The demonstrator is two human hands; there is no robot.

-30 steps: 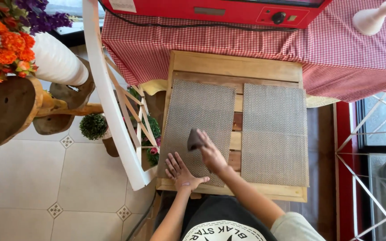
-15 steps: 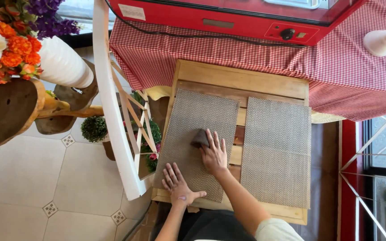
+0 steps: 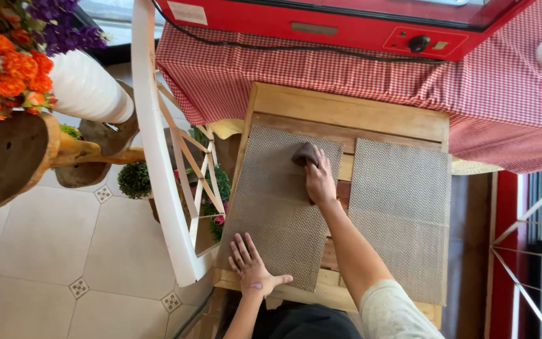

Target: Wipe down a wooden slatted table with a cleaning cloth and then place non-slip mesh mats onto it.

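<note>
On the slatted pale wooden table (image 3: 352, 112) we list two grey woven rectangular placemats: on the left-hand grey woven placemat (image 3: 277, 201) our right hand (image 3: 318, 181) presses a small crumpled brown cloth (image 3: 304, 153) near the far edge, fingers curled over it, while our left hand (image 3: 251, 266) lies flat at the near corner, fingers spread wide. The right-hand grey woven placemat (image 3: 399, 213) lies just beside, bare. To the left we note a white ceramic vase (image 3: 89, 88) holding orange, white and purple flowers (image 3: 9, 56).

We see bright, even daylight and soft shadows; the red glossy appliance front (image 3: 346, 28) shows faint glare, and edges bend slightly with wide-angle distortion.
</note>
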